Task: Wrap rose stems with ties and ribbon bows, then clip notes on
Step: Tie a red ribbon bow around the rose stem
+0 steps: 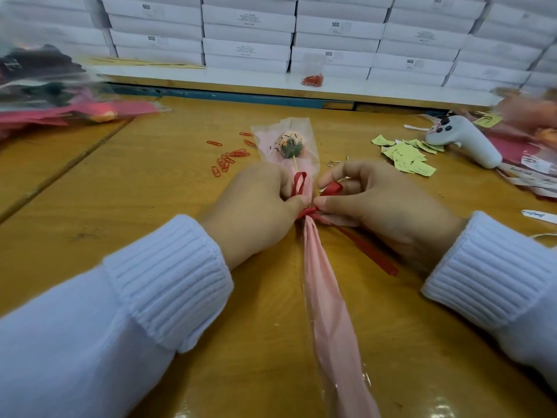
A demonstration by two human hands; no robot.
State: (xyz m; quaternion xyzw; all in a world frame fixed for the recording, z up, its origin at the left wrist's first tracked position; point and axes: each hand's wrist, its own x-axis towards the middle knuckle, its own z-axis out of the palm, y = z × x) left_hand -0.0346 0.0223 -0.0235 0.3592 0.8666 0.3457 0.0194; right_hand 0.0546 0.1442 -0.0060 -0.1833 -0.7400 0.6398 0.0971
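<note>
A single wrapped rose (pixel 290 143) lies flat on the wooden table (pixel 150 206), its long axis running from the bud at the far end straight back toward the person, with the pink wrap (pixel 328 297) gathered into a narrow tail at the near end. The red ribbon (pixel 309 213) is cinched around the wrap at the gathered neck, directly between the 2 hands, so both hands are about equally near the knot. The left hand (pixel 256 212) is closed in a pinch on 1 upright ribbon loop (pixel 299 184), knuckles up, wrist resting low on the table. The right hand (pixel 382 203) is closed in a pinch on the opposite loop (pixel 331 188), thumb tip pressed at the knot, with 1 loose ribbon tail (pixel 370 251) trailing beneath the palm toward the right sleeve. Judged from the 2 formed loops, the bow is being drawn tight; the coming pull would run crosswise to the stem axis, each hand outward. No note is clipped on yet. Red paper clips (pixel 226 161) lie scattered left of the bud, and yellow notes (pixel 407 155) lie to the right, nearer the right hand. A white handheld tool (pixel 464 140), type uncertain, rests beyond the notes.
</note>
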